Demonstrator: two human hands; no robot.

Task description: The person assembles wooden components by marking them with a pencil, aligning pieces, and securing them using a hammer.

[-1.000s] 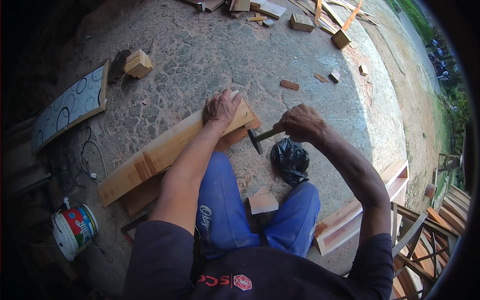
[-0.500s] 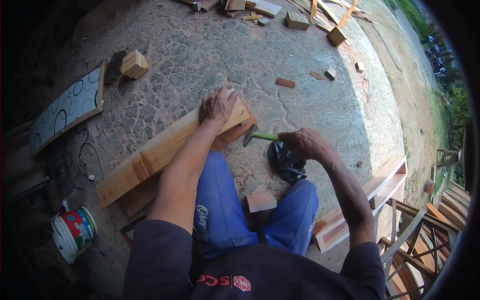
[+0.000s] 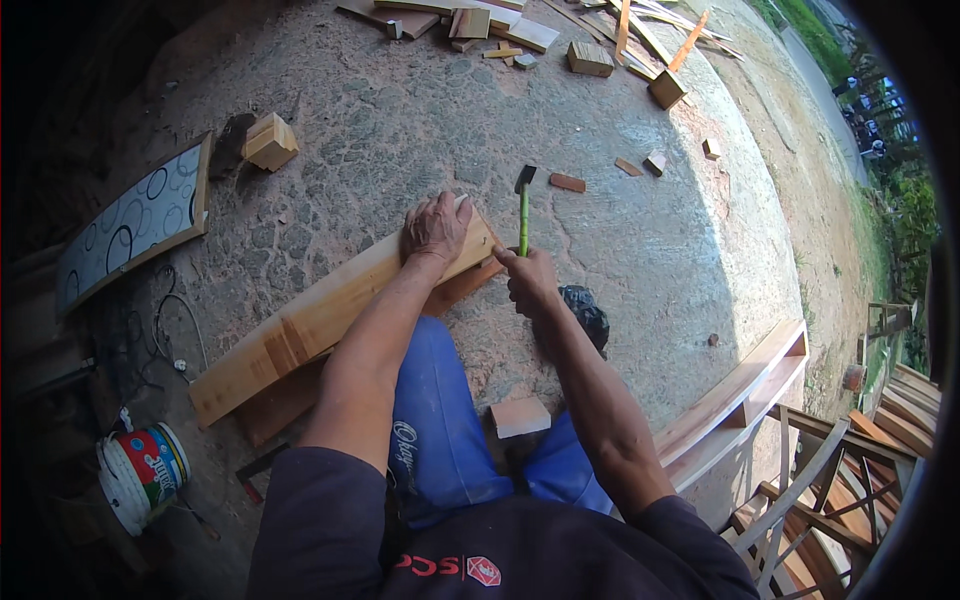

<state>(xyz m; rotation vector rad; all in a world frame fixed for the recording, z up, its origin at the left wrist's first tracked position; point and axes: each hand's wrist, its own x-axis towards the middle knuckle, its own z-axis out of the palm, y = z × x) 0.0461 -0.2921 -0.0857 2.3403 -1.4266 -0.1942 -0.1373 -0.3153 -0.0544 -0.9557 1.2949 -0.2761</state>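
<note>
Timber beam (image 3: 270,352) is lying left of centre; I am observing the left hand (image 3: 436,230) clasping its edge, apparently for steadiness. The right hand (image 3: 530,280) is gripping a hammer (image 3: 524,218) by its handle. Beyond, upper centre, a reddish block (image 3: 567,182) is lying.

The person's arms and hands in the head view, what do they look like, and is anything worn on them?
The left hand and right hand are bare, without gloves. No watch or bracelet shows on either wrist. The left sleeve and right sleeve are short, dark and plain, leaving the forearms uncovered.
</note>
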